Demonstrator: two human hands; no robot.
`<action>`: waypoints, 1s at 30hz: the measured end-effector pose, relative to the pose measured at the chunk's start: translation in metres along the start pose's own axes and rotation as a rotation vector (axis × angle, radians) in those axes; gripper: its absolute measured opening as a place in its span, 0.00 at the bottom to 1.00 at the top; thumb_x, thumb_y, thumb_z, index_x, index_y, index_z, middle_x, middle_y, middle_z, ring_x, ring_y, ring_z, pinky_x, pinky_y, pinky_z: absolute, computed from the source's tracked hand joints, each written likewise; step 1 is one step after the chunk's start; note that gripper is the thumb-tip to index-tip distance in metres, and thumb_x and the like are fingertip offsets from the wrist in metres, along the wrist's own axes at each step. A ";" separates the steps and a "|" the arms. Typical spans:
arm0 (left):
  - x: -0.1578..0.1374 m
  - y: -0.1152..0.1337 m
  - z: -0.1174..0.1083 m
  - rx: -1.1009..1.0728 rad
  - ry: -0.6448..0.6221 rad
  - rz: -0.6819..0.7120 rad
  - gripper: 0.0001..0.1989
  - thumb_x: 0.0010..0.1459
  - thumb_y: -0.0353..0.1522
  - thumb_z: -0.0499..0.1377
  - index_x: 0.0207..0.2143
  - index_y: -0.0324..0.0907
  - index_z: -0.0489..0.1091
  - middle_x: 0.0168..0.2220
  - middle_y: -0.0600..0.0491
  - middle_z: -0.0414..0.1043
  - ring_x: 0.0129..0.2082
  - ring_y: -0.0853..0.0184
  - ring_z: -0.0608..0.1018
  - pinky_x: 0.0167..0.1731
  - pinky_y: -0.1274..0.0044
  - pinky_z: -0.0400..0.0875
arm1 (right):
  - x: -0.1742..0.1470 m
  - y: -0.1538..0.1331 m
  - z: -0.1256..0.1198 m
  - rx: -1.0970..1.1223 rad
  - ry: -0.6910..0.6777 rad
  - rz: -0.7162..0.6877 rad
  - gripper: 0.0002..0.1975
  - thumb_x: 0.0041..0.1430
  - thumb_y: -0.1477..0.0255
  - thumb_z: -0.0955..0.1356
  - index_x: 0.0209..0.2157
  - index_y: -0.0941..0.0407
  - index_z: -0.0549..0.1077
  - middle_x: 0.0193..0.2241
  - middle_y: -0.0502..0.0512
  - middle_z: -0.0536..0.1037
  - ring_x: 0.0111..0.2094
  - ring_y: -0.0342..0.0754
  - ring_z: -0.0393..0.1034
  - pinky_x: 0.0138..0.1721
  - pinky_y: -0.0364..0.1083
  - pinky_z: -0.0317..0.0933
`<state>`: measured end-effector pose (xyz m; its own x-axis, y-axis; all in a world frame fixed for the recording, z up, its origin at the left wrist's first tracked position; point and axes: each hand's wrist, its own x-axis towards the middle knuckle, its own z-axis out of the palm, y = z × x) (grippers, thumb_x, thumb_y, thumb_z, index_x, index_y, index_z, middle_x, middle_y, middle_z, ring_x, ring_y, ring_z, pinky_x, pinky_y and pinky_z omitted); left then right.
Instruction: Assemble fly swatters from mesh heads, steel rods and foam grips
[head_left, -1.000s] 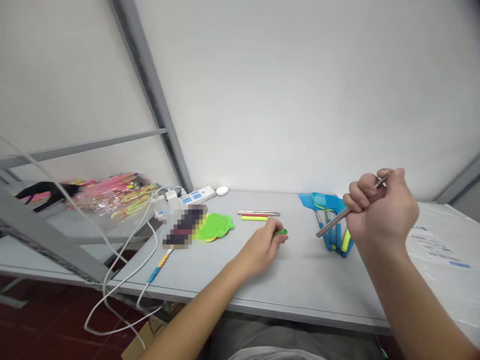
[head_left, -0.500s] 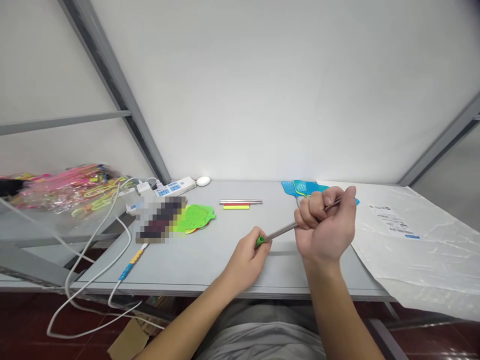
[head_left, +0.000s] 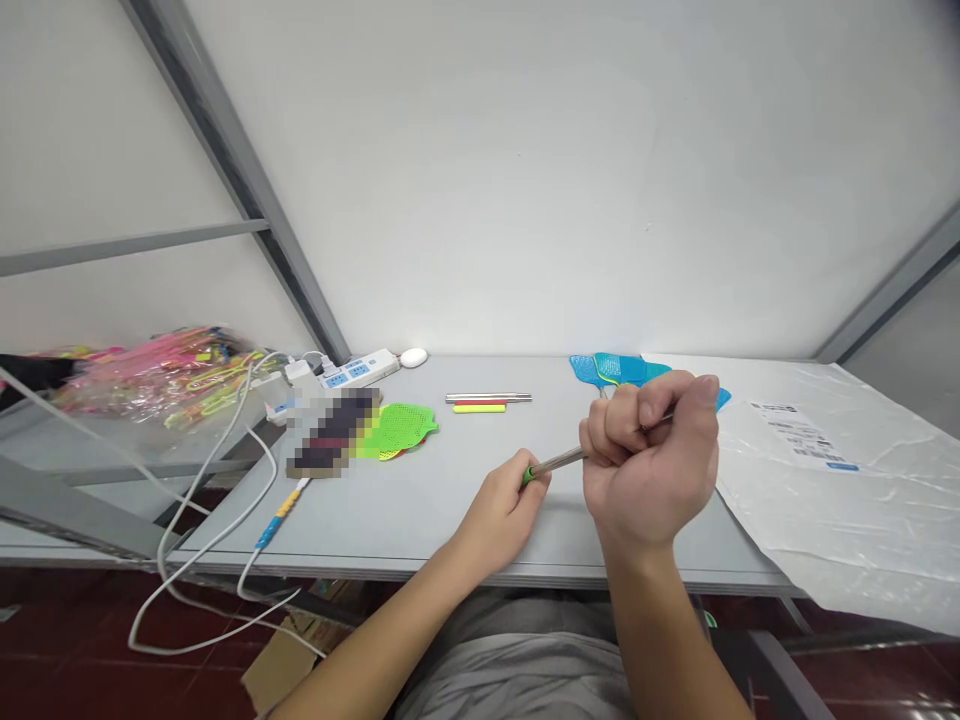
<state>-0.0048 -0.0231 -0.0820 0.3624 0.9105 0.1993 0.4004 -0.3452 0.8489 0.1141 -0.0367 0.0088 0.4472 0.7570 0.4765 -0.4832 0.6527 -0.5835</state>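
My left hand (head_left: pixel 508 508) is closed around a short green tube (head_left: pixel 529 474), of which only the end shows past my thumb and finger. A thin metal rod (head_left: pixel 559 462) runs from the mouth of that tube up into my right hand (head_left: pixel 651 455). The right fist is wrapped round the rod, palm turned up, and hides much of its length. Behind my hands lie several metal rods (head_left: pixel 487 397), with a red tube (head_left: pixel 481 403) and a yellow tube (head_left: pixel 478 409) alongside. Blue fly swatter heads (head_left: pixel 621 368) lie beyond my right hand.
Green and yellow swatter heads (head_left: pixel 405 430) lie left of centre beside a blurred-out dark object (head_left: pixel 334 435). A power strip (head_left: pixel 360 370) with white cables (head_left: pixel 161 560) occupies the left side. White packaging (head_left: pixel 862 500) covers the table's right end. Bagged colourful items (head_left: pixel 165 375) sit far left.
My right hand has come slightly closer to my left, and less rod shows between them. The rod's end now sits at the tube's mouth more in line. The whole view has shifted a little.
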 end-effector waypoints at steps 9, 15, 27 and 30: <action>0.001 -0.002 0.003 0.059 -0.006 0.036 0.14 0.66 0.37 0.47 0.27 0.44 0.51 0.24 0.60 0.58 0.26 0.70 0.61 0.27 0.77 0.54 | -0.005 0.000 0.004 -0.030 -0.006 -0.026 0.20 0.66 0.58 0.61 0.23 0.53 0.59 0.15 0.40 0.48 0.15 0.37 0.37 0.15 0.37 0.40; 0.001 -0.004 0.002 0.039 -0.010 0.029 0.12 0.66 0.36 0.48 0.28 0.44 0.55 0.25 0.60 0.59 0.26 0.70 0.62 0.28 0.78 0.55 | -0.003 0.002 -0.004 0.021 0.022 -0.018 0.19 0.68 0.60 0.60 0.23 0.54 0.60 0.15 0.40 0.48 0.15 0.37 0.37 0.15 0.37 0.40; 0.001 -0.006 0.005 0.137 -0.009 0.068 0.11 0.66 0.34 0.48 0.29 0.43 0.58 0.27 0.58 0.63 0.29 0.69 0.65 0.31 0.77 0.58 | -0.007 0.017 -0.018 0.082 0.080 -0.016 0.19 0.68 0.63 0.58 0.23 0.54 0.59 0.15 0.40 0.47 0.15 0.38 0.36 0.15 0.38 0.39; 0.001 -0.008 0.005 0.106 -0.006 0.108 0.08 0.65 0.33 0.47 0.31 0.43 0.60 0.29 0.57 0.65 0.29 0.68 0.66 0.31 0.77 0.60 | -0.019 0.032 -0.015 0.025 -0.007 0.017 0.19 0.69 0.64 0.58 0.23 0.54 0.59 0.16 0.41 0.49 0.16 0.38 0.41 0.16 0.39 0.40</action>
<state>-0.0036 -0.0208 -0.0915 0.4131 0.8656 0.2829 0.4455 -0.4631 0.7662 0.1015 -0.0310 -0.0290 0.4332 0.7682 0.4714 -0.5096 0.6402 -0.5749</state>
